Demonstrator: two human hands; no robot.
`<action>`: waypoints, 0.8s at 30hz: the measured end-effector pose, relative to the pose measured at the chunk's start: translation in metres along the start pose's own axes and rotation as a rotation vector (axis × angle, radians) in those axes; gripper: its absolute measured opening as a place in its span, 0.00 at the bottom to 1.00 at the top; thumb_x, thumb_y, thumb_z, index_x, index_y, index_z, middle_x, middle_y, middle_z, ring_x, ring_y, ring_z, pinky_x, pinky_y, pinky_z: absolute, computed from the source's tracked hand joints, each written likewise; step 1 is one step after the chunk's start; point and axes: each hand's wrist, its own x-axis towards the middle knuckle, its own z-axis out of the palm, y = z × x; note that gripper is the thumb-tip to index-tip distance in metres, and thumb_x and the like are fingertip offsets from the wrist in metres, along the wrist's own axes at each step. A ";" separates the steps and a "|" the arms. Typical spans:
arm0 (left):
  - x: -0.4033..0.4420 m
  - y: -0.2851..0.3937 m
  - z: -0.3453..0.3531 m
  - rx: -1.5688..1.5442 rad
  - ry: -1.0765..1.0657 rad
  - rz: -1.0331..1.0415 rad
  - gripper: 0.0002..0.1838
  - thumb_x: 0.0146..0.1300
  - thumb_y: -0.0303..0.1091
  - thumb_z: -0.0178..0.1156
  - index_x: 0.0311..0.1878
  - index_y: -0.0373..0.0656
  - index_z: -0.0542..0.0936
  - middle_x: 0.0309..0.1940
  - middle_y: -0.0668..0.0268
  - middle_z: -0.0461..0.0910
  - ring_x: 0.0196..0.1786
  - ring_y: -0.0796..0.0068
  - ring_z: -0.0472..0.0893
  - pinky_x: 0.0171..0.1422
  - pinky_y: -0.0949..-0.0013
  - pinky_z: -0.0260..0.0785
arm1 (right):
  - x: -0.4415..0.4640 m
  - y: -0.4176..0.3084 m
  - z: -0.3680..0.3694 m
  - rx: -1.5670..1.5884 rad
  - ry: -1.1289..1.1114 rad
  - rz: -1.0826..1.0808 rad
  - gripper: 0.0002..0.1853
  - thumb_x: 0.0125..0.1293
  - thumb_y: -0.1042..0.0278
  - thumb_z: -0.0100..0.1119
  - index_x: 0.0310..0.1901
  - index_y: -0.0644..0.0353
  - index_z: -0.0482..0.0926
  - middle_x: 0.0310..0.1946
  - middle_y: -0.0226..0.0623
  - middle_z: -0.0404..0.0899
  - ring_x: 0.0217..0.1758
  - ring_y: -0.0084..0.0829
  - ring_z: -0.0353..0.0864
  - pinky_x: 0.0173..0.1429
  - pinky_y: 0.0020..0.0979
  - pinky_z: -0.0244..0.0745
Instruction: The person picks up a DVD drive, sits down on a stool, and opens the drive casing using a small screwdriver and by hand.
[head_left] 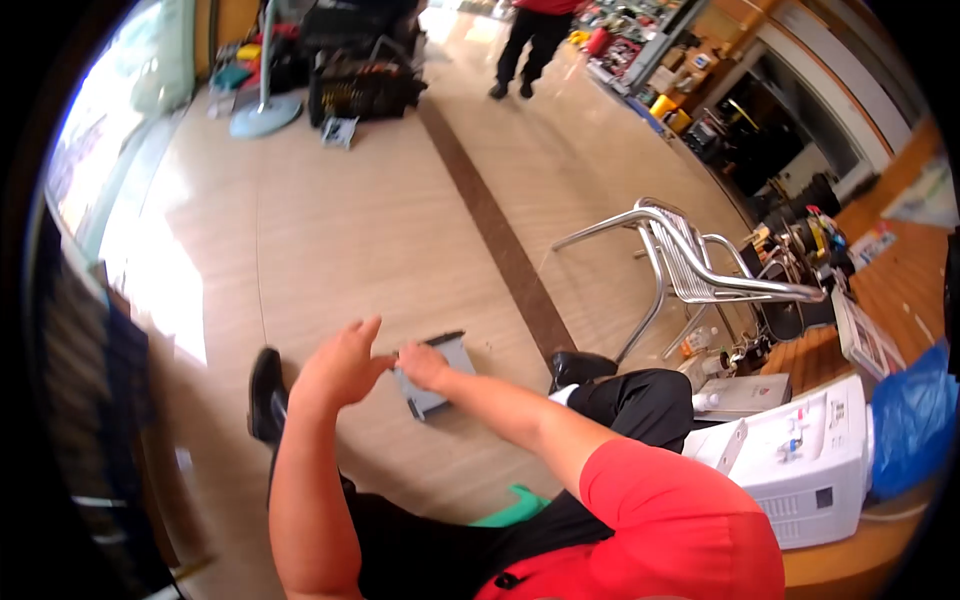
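Observation:
My left hand (345,362) is raised in front of me with its fingers stretched out and apart, and I see nothing in it. Close to its right, almost touching its fingertips, my right hand (422,366) has its fingers curled together. What those fingers hold, if anything, is hidden. Behind and below the right hand shows a flat grey rectangular piece (458,358) with dark strips along its far and near edges. Whether the hand touches this piece or is only above it, I cannot tell.
A metal chair (685,250) stands ahead to the right. Beside me are a white appliance (830,470) with small taps and a blue plastic bag (912,425). A green curved thing (515,508) lies below my legs. Further off, a person (530,45) stands near shelves.

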 end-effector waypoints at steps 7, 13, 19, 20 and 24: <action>-0.002 0.013 -0.003 0.010 -0.058 -0.058 0.35 0.66 0.45 0.60 0.71 0.39 0.65 0.66 0.50 0.70 0.68 0.51 0.70 0.70 0.57 0.65 | -0.001 -0.005 -0.026 0.122 -0.161 0.153 0.12 0.66 0.68 0.48 0.40 0.59 0.83 0.42 0.49 0.83 0.48 0.47 0.84 0.50 0.43 0.81; 0.001 0.014 -0.001 0.028 -0.065 -0.072 0.35 0.65 0.46 0.61 0.72 0.40 0.65 0.67 0.50 0.70 0.69 0.51 0.69 0.70 0.57 0.64 | 0.005 -0.005 -0.012 0.088 -0.172 0.073 0.12 0.67 0.69 0.47 0.42 0.60 0.81 0.42 0.50 0.83 0.51 0.48 0.83 0.53 0.44 0.80; 0.004 0.013 0.002 0.034 -0.073 -0.048 0.35 0.65 0.45 0.61 0.71 0.38 0.65 0.67 0.49 0.70 0.69 0.51 0.69 0.71 0.58 0.64 | 0.007 -0.008 -0.014 0.189 -0.108 0.223 0.13 0.68 0.66 0.46 0.42 0.61 0.81 0.43 0.52 0.83 0.50 0.49 0.84 0.52 0.46 0.80; 0.005 0.013 0.003 0.034 -0.070 -0.048 0.35 0.65 0.45 0.61 0.71 0.38 0.65 0.67 0.49 0.70 0.69 0.51 0.69 0.71 0.58 0.64 | 0.009 -0.007 -0.011 0.182 -0.118 0.224 0.13 0.68 0.65 0.46 0.42 0.61 0.81 0.42 0.52 0.83 0.50 0.49 0.83 0.52 0.46 0.80; 0.006 0.011 0.005 0.034 -0.065 -0.041 0.35 0.65 0.45 0.61 0.71 0.37 0.65 0.67 0.48 0.70 0.69 0.51 0.69 0.71 0.58 0.64 | 0.009 -0.008 -0.013 0.164 -0.162 0.177 0.13 0.69 0.65 0.45 0.44 0.59 0.80 0.42 0.51 0.83 0.51 0.50 0.83 0.53 0.47 0.79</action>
